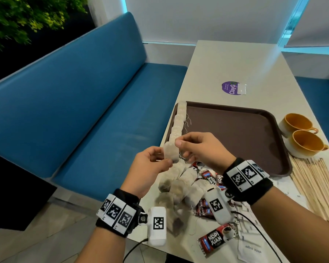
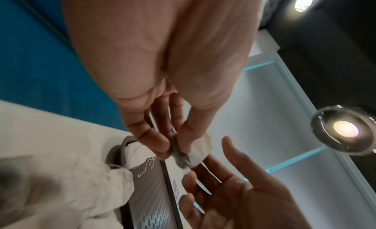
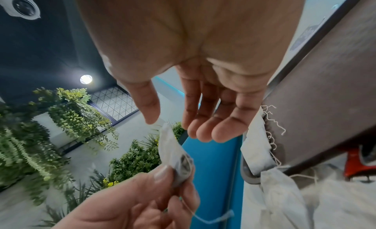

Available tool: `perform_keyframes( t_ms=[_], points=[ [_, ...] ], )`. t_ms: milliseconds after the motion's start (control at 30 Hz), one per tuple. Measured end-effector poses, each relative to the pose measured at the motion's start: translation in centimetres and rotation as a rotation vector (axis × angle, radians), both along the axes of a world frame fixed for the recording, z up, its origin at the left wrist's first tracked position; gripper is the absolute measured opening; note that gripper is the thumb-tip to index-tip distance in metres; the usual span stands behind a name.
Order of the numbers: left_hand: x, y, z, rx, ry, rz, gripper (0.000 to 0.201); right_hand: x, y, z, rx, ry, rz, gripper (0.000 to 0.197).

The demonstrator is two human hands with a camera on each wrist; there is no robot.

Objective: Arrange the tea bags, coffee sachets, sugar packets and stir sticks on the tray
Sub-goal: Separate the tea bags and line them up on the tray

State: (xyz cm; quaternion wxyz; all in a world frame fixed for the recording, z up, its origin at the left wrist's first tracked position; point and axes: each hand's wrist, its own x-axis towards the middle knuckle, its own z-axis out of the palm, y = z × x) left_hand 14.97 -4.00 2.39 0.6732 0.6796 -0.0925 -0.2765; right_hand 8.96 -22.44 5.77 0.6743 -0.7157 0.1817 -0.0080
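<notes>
Left hand (image 1: 150, 164) pinching (thumb and fingers), right hand (image 1: 199, 149) relaxed.

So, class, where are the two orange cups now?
In the head view, the two orange cups stand on the table, right of the brown tray, beyond the stir sticks.

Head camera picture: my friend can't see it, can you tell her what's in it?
Two hands hold up one tea bag above a table: the left hand pinches it, the right hand reaches toward it. Behind lies a brown tray with tea bags lined along its left edge.
</notes>
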Motion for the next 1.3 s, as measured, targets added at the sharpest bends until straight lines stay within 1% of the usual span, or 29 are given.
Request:
perform_keyframes(
  t_ms=[100, 200, 267, 333, 367, 400, 467, 500, 567, 633, 700, 767, 833, 933, 1000, 1100, 1133, 1200, 1300],
  points=[
    [0.8, -0.7, 1.0, 0.033, -0.077, -0.049, 0.022, -0.1, -0.9, 0.6, -0.009, -0.035, 0.002, 0.02],
    [1.4, -1.7, 2.1, 0.065, -0.154, -0.099, 0.02, 0.4, -1.9, 1.0, -0.086, -0.094, 0.006, 0.018],
    [1.9, -2.4, 2.4, 0.065, -0.188, -0.086, 0.017, 1.1, -2.8, 1.1, -0.144, -0.121, -0.005, 0.016],
    [2.7, -3.0, 2.4, 0.136, -0.233, -0.076, 0.014, 1.9, -4.0, 1.0, -0.173, -0.121, -0.033, 0.015],
    [3.1, -3.1, 2.3, 0.21, -0.267, -0.113, 0.013, 2.4, -4.7, 0.9, -0.183, -0.113, -0.054, 0.015],
    [3.5, -3.2, 2.2, 0.303, -0.302, -0.186, 0.016, 3.0, -5.5, 0.8, -0.189, -0.102, -0.073, 0.015],
    [4.0, -3.3, 1.6, 0.492, -0.396, -0.37, 0.025, 4.5, -6.9, 0.5, -0.19, -0.075, -0.099, 0.014],
    [4.2, -3.4, 1.2, 0.556, -0.454, -0.449, 0.03, 5.2, -7.7, 0.4, -0.191, -0.066, -0.106, 0.012],
    [4.3, -3.8, 0.5, 0.643, -0.571, -0.584, 0.037, 6.8, -9.0, 0.2, -0.197, -0.051, -0.124, 0.009],
    [4.0, -4.2, -0.1, 0.704, -0.632, -0.659, 0.042, 8.2, -10.4, -0.3, -0.235, -0.036, -0.155, 0.011],
    [3.5, -4.4, -0.6, 0.721, -0.66, -0.648, 0.044, 9.7, -11.8, -1.0, -0.326, -0.023, -0.19, 0.011],
    [2.8, -4.4, -1.0, 0.711, -0.679, -0.625, 0.044, 11.2, -13.2, -1.7, -0.469, -0.008, -0.219, 0.012],
    [2.3, -4.2, -1.4, 0.707, -0.664, -0.642, 0.05, 12.5, -14.1, -2.2, -0.549, 0.015, -0.23, 0.013],
    [1.7, -3.9, -1.9, 0.696, -0.685, -0.669, 0.059, 14.4, -14.9, -2.8, -0.57, 0.096, -0.175, 0.014],
    [1.6, -3.8, -2.2, 0.679, -0.733, -0.636, 0.063, 15.7, -15.3, -3.3, -0.566, 0.155, -0.1, 0.016],
    [1.7, -3.7, -2.6, 0.654, -0.729, -0.637, 0.066, 17.0, -15.7, -3.7, -0.456, 0.266, 0.001, 0.013],
    [1.8, -3.6, -2.7, 0.651, -0.713, -0.65, 0.069, 17.3, -15.7, -3.7, -0.453, 0.304, 0.02, 0.009],
    [1.9, -3.7, -3.0, 0.657, -0.679, -0.653, 0.072, 18.2, -16.1, -3.9, -0.517, 0.344, 0.013, 0.007],
    [2.1, -3.7, -3.6, 0.677, -0.661, -0.607, 0.067, 19.6, -17.1, -4.6, -0.603, 0.339, -0.072, 0.015]
  ],
)
